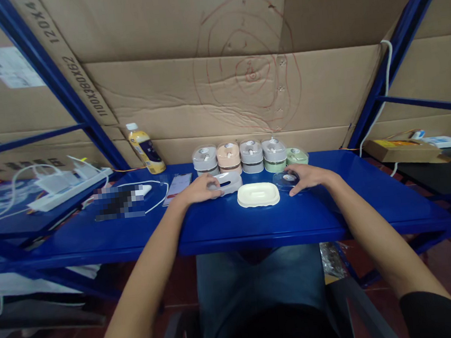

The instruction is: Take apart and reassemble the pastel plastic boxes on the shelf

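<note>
A cream-coloured oblong tray-like piece with a raised oval middle lies on the blue table, between my hands. To its left, my left hand grips the near end of a pale grey oval piece with a dark slot in it. On the other side my right hand has its thumb and fingers around the edge of a clear plastic lid with a round label. The lid lies low at the table, and some of its rim is hidden by my fingers.
Behind them stand several small lidded boxes in grey, peach and green. On the left are a yellow drink bottle, a phone, a white cable and a power strip. Blue posts and a cardboard wall bound the table.
</note>
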A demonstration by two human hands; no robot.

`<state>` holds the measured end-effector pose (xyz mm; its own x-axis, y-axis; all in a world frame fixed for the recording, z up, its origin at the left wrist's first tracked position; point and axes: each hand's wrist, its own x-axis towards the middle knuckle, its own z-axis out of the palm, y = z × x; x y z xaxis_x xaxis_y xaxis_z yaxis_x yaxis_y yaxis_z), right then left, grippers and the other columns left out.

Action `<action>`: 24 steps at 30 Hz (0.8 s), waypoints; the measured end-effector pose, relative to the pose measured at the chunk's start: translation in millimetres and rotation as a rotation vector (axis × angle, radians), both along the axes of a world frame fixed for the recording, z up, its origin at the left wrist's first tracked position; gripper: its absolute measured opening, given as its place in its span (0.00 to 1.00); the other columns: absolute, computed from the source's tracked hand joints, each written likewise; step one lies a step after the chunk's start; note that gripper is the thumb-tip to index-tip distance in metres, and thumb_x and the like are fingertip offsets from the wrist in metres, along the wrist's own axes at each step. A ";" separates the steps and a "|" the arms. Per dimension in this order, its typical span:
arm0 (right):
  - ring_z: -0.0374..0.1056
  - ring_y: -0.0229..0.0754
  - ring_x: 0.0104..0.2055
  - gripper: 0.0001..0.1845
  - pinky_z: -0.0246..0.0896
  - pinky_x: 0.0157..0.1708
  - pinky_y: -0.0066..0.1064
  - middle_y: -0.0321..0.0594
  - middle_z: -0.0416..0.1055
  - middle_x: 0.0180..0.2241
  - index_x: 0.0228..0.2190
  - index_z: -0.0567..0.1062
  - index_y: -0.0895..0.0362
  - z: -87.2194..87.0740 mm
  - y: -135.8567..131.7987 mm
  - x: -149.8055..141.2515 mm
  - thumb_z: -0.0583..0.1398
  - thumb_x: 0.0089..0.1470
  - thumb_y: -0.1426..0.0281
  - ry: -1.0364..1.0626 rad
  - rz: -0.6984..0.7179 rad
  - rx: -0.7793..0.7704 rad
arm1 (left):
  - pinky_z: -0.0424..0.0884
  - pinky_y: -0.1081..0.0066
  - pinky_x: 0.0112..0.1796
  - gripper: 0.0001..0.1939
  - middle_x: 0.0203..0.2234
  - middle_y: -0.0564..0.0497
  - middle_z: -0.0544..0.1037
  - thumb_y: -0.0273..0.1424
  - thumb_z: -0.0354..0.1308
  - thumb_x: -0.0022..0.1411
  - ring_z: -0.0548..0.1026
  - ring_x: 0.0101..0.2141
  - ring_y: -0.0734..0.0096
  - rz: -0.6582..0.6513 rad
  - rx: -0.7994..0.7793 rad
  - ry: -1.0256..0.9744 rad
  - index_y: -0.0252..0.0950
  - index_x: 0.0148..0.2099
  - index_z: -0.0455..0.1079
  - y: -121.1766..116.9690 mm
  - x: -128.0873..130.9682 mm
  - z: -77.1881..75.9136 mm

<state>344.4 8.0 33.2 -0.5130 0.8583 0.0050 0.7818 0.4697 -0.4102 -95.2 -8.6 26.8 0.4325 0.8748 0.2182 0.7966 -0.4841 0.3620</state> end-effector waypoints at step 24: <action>0.72 0.60 0.59 0.45 0.66 0.62 0.54 0.48 0.74 0.59 0.65 0.73 0.47 16.0 -42.1 -62.7 0.73 0.49 0.47 0.277 0.292 0.351 | 0.69 0.43 0.62 0.51 0.64 0.35 0.72 0.52 0.75 0.52 0.72 0.63 0.38 -0.233 -0.018 -0.368 0.39 0.70 0.59 -35.4 95.5 -20.9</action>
